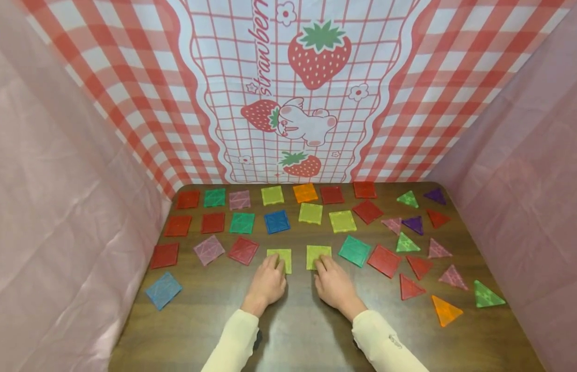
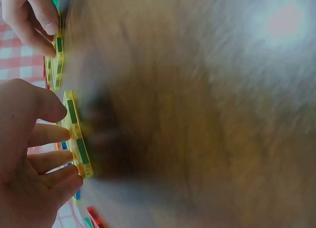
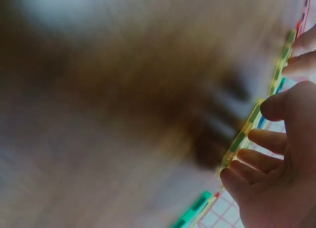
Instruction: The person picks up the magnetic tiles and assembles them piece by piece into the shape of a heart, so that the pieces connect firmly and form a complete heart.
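Two yellow square tiles lie side by side, a gap between them. On the left yellow tile rest the fingertips of my left hand, covering its near left part. My right hand touches the right yellow tile along its near side. In the left wrist view, the left hand's fingers reach loosely to the tile's edge, thumb apart from them. The right wrist view shows the right hand's fingers spread likewise at their tile's edge.
Rows of coloured square tiles, such as a blue one and a green one, lie beyond and beside the hands. Several triangle tiles, one orange, are at the right. A checked cloth hangs behind the wooden table; pink curtains flank it.
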Available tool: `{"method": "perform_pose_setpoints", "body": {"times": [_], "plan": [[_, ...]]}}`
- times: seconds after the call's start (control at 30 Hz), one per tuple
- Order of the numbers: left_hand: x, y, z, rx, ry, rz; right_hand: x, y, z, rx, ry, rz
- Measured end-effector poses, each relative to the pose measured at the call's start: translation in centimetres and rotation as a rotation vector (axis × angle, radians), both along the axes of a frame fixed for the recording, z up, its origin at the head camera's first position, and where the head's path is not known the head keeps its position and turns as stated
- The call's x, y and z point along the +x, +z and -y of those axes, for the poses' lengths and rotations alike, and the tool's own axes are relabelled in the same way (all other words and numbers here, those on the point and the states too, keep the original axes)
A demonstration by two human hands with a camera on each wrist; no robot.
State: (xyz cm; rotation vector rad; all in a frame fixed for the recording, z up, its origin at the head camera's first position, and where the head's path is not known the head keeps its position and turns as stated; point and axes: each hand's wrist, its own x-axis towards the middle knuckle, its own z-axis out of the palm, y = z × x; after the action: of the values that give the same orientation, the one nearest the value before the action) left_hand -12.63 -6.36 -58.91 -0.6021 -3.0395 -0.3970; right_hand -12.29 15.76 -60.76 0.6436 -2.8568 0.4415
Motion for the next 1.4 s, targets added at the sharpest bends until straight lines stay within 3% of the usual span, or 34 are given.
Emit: {"method": "perform_pose_setpoints", "body": {"times": [0.33,0.67,1.03,1.23,1.4], "plan": [[1.5,-0.1,-2.0,-0.013,-0.097,-0.085,2.1,0.1,0.7,-0.015,0.041,-0.011],[2.1,-0.6,-2.1,-0.045,-0.162,-0.184,3.4,0.5,-0.2,-0.003,0.053,-0.042],[2.1,-0.9,-2.1,0.026,-0.126,-0.180,4.4,0.3,-0.2,0.000,0.063,-0.056],[1.4,-0.3,-1.7,-0.008,-0.142,-0.177,3.3,1.2,-0.1,0.023,0.059,-0.055],[-1.1,1.0,-1.0,-0.004,-0.120,-0.143,-0.1,2.4,-0.3,0.024,0.027,-0.071]]}}
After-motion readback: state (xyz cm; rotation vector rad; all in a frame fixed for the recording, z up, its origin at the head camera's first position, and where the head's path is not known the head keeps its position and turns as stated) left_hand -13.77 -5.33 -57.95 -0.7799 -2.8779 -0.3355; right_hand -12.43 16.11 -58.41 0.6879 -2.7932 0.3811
